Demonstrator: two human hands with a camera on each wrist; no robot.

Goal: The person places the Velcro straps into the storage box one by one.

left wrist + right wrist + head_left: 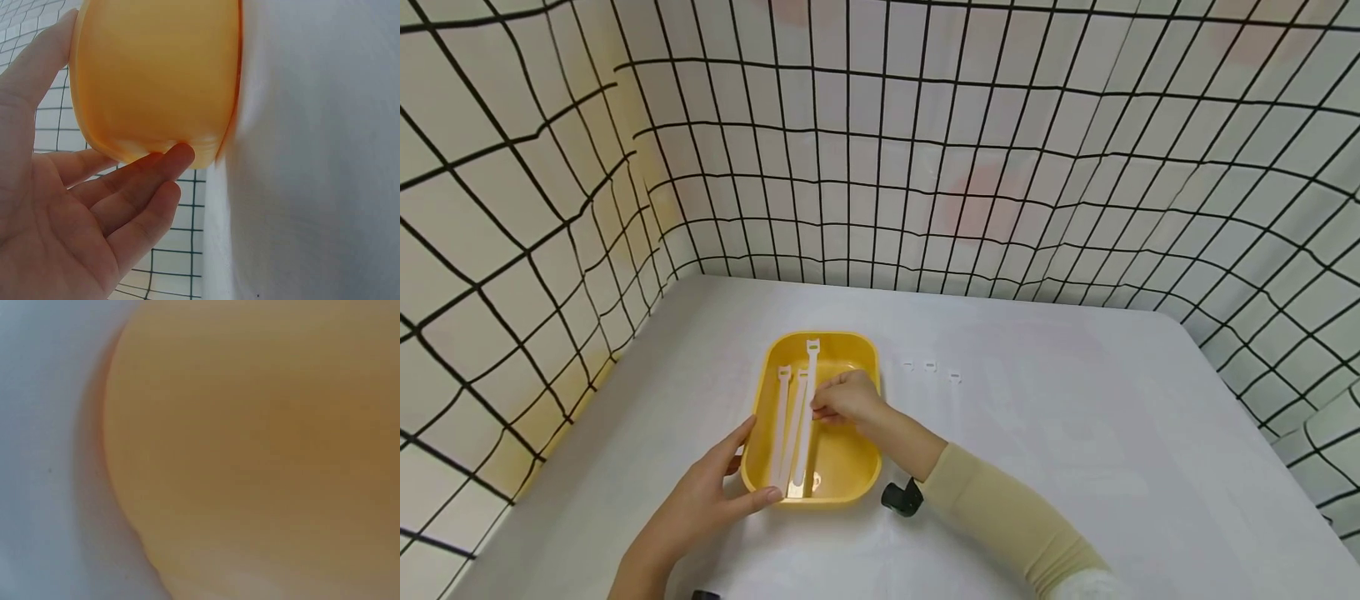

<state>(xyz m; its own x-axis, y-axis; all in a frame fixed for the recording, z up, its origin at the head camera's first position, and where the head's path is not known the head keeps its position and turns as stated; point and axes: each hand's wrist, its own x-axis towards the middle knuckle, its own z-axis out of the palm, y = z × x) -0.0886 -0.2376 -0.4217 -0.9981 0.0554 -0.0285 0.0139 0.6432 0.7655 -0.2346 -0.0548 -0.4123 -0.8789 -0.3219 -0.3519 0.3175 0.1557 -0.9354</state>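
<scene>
A yellow tray (846, 471) sits on the white table, with two white slotted-head cable straps (780, 433) lying lengthwise along its left side. My right hand (850, 396) reaches in over the tray's right wall and pinches a third white strap (808, 417) near its middle, its slotted head pointing at the far rim. My left hand (703, 492) holds the tray's near left corner, thumb at the front rim and fingers along the outer left wall. In the left wrist view, fingertips (181, 153) touch the tray's outside. The right wrist view shows only the blurred tray wall (250, 456).
Right of the tray, several white straps (930, 366) lie on the white table (1075, 433), hard to see against it. A small black device (902, 498) sits under my right forearm. Black wire grid (880, 150) with white sheeting encloses the table's back and sides.
</scene>
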